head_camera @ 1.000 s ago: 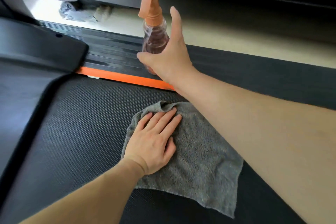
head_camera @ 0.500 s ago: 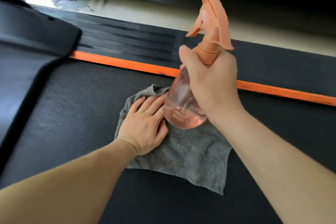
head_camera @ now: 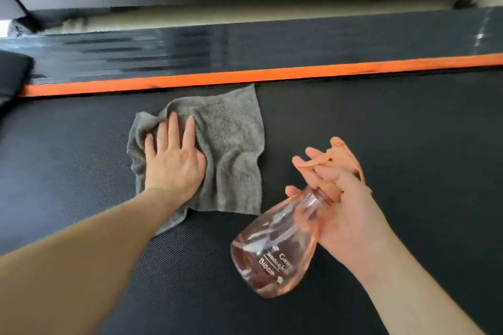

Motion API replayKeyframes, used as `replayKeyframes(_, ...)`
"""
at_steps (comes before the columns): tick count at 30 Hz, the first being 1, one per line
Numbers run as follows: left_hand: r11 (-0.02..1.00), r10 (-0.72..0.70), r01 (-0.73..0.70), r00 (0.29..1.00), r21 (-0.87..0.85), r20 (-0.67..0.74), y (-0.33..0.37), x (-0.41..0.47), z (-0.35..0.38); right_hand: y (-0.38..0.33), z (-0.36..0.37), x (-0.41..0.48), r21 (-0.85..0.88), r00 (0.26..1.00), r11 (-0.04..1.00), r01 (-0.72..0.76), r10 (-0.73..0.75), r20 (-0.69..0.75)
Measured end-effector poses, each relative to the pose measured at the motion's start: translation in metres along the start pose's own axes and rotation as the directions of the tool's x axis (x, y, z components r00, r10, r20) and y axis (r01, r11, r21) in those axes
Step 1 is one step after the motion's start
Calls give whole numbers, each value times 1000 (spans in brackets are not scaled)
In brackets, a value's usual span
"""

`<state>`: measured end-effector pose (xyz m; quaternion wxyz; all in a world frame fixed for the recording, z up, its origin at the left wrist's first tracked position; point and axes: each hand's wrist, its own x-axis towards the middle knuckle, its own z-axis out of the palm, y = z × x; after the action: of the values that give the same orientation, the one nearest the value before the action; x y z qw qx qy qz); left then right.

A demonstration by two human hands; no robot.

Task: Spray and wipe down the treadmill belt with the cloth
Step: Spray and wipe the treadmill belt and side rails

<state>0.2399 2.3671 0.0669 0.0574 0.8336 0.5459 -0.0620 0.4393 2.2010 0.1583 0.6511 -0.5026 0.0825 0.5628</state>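
Dark textured treadmill belt [head_camera: 381, 130] bearing a crumpled grey terry cloth [head_camera: 231, 144].
Cloth lies centre-left of frame, upper corner just beside the orange strip [head_camera: 299, 73] along the belt's upper edge.

Soft daylight, motion-blurred top, wide-angle bending

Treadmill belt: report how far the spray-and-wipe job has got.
Done: the cloth lies on the treadmill belt. In hand: the left hand presses flat on it; the right hand grips the tilted spray bottle, fingers at the trigger. Left: no wet marks show, so spraying and wiping likely remain.
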Motion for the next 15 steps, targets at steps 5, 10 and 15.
replayKeyframes(5, 995, 89, -90, 995, 38, 42, 52, -32, 17, -13, -55, -12, 27, 997, 999, -24, 26, -77)
replayKeyframes(10, 973, 230, -231, 973, 25, 35, 134, -79, 30, -38, -124, -24, 83, 932, 995, 57, -23, -361)
replayKeyframes(15, 947, 322, -322, 946, -20, 32, 218, -118, 38, -78, -175, -34, 133, 908, 981, 144, -78, -411)
